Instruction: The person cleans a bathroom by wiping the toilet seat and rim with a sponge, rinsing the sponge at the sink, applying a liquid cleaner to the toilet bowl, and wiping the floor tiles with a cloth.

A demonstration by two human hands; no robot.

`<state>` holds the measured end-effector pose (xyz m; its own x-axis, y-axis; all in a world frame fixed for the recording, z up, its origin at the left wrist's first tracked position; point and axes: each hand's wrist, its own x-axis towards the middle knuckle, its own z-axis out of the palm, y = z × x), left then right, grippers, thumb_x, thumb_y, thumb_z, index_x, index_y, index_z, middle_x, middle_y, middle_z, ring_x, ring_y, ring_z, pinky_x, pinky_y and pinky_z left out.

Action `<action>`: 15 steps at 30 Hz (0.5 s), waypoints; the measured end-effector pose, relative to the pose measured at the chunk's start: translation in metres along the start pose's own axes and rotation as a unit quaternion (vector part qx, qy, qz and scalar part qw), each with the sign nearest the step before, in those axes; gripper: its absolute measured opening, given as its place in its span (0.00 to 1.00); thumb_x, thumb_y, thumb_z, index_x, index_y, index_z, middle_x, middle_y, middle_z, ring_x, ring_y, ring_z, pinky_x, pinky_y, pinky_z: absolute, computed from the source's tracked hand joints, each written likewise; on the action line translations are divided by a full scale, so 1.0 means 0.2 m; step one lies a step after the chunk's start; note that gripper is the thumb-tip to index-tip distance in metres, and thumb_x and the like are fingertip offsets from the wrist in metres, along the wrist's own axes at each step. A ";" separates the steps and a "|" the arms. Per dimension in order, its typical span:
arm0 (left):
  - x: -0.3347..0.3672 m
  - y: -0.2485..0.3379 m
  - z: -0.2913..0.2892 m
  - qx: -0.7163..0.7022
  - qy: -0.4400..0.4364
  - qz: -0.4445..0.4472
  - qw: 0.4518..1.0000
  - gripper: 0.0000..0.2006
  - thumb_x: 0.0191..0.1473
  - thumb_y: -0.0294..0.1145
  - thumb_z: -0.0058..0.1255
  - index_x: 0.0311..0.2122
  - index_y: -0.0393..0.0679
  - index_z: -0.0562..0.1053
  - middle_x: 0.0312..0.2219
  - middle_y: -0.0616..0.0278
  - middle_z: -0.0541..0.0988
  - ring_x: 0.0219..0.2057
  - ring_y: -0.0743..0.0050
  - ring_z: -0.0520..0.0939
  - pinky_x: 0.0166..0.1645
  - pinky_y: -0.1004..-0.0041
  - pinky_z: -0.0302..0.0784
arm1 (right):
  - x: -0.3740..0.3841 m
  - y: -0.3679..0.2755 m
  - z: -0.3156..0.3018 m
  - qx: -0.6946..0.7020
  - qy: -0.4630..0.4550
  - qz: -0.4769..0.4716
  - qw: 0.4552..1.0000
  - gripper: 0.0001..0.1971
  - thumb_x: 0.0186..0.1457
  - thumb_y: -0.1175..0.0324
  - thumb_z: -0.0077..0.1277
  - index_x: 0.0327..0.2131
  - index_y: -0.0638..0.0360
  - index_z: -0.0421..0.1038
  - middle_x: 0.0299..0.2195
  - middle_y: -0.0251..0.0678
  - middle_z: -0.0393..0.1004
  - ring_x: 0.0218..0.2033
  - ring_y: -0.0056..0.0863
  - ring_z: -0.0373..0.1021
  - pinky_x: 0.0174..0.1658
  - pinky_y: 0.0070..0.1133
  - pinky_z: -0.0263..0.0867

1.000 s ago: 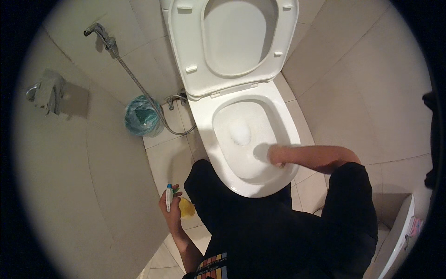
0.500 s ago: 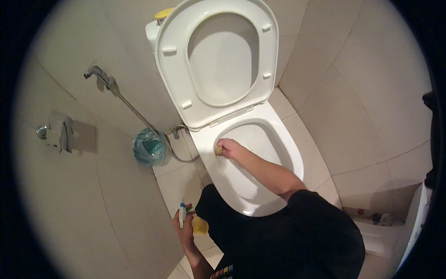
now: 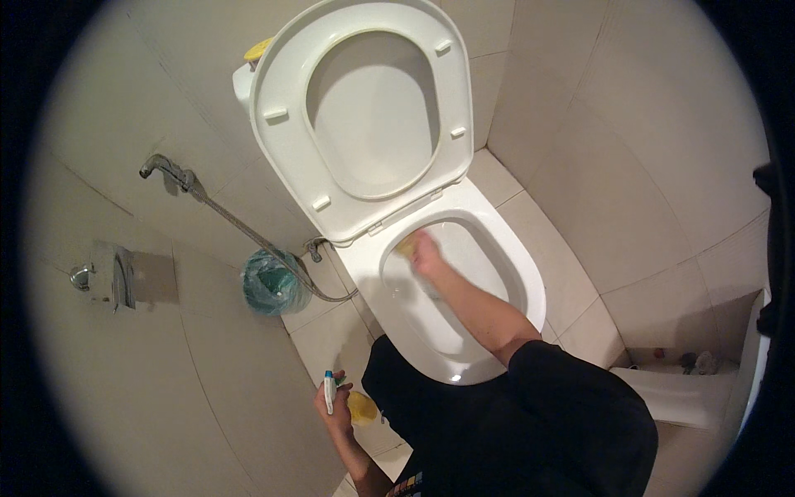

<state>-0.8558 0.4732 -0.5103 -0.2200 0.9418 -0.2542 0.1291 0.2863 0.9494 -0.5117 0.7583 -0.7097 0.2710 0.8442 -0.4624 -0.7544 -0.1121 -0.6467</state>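
Observation:
My right hand (image 3: pixel 427 255) reaches down inside the white toilet bowl (image 3: pixel 528 290), closed on a yellowish sponge (image 3: pixel 406 245) that is slightly smeared by motion. The sponge is against the bowl's inner wall at the back left, below the rim. Off to the left of the toilet, my left hand (image 3: pixel 334 416) grips a spray bottle (image 3: pixel 362 408) with a yellow body, a white trigger head and a blue nozzle. The raised toilet seat (image 3: pixel 291 157) and lid stand upright behind the bowl.
A bin with a greenish liner (image 3: pixel 272 283) stands left of the toilet. A metal hose (image 3: pixel 248 230) runs from a wall-mounted bidet sprayer (image 3: pixel 166 170). A metal paper holder (image 3: pixel 120 280) is on the left wall. Something yellow (image 3: pixel 257 51) sits on the cistern.
My right hand and sponge have moved along the bowl's inner wall toward the back. The view has shifted slightly. My left hand still holds the spray bottle beside the toilet.

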 end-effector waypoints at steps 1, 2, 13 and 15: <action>0.01 0.01 0.01 -0.003 -0.001 0.002 1.000 0.22 0.49 0.21 0.48 0.51 0.34 0.79 0.46 0.51 0.84 0.39 0.62 0.87 0.48 0.63 0.82 | -0.11 0.08 0.08 -0.256 -0.071 -0.028 0.964 0.10 0.68 0.62 0.49 0.44 0.56 0.75 0.38 0.32 0.76 0.38 0.24 0.74 0.40 0.25 0.73; 0.00 0.02 0.02 -0.004 0.000 0.005 1.000 0.22 0.49 0.21 0.48 0.51 0.34 0.78 0.46 0.51 0.84 0.39 0.62 0.87 0.48 0.63 0.82 | -0.26 0.13 0.10 -0.282 -0.269 0.020 0.921 0.07 0.64 0.67 0.52 0.40 0.58 0.78 0.34 0.31 0.78 0.34 0.23 0.74 0.38 0.24 0.72; -0.02 0.06 0.16 -0.050 -0.039 0.030 0.998 0.20 0.51 0.22 0.49 0.51 0.32 0.78 0.46 0.48 0.83 0.40 0.61 0.87 0.49 0.66 0.81 | -0.86 -1.06 -0.05 -0.757 -0.166 -0.189 0.603 0.10 0.54 0.68 0.57 0.39 0.56 0.83 0.39 0.45 0.80 0.37 0.45 0.78 0.44 0.38 0.74; -0.03 0.05 0.15 -0.036 -0.041 -0.005 0.999 0.19 0.51 0.24 0.51 0.50 0.34 0.78 0.46 0.50 0.83 0.41 0.61 0.86 0.50 0.65 0.80 | -0.75 -1.18 -0.05 -0.721 0.015 -0.318 0.615 0.16 0.57 0.64 0.56 0.48 0.57 0.80 0.54 0.53 0.75 0.49 0.50 0.75 0.53 0.41 0.71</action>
<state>-0.8249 0.4758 -0.5053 -0.1406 0.9513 -0.2745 0.0573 0.2846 0.9569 -0.3687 0.6528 -0.4930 0.2643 0.9502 0.1653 0.8192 -0.1307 -0.5585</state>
